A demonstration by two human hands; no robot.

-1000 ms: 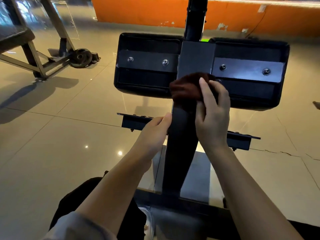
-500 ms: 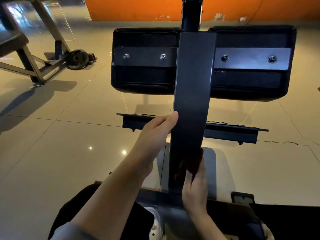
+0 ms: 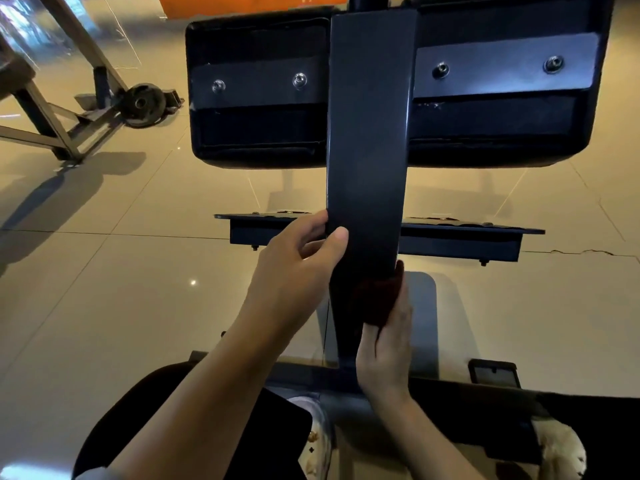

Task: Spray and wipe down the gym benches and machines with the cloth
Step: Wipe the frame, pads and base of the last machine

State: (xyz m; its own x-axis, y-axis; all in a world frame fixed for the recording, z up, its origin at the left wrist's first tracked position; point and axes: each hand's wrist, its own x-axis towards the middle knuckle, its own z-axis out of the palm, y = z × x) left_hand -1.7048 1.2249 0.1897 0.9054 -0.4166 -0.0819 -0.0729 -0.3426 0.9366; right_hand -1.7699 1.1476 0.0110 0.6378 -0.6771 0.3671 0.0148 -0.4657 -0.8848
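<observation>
1. Head view: my right hand point(image 3: 384, 351) pinches the cloth point(image 3: 379, 299), now low on the machine post point(image 3: 367, 133) after sliding down from the pads
2. My left hand point(image 3: 298, 271) still grips the post's edge; I judge this post nearly wiped

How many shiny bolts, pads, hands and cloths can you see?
Shiny bolts on the pad plates: 4
Black pads: 2
Hands: 2, left hand, right hand
Dark red cloth: 1
Total: 9
</observation>
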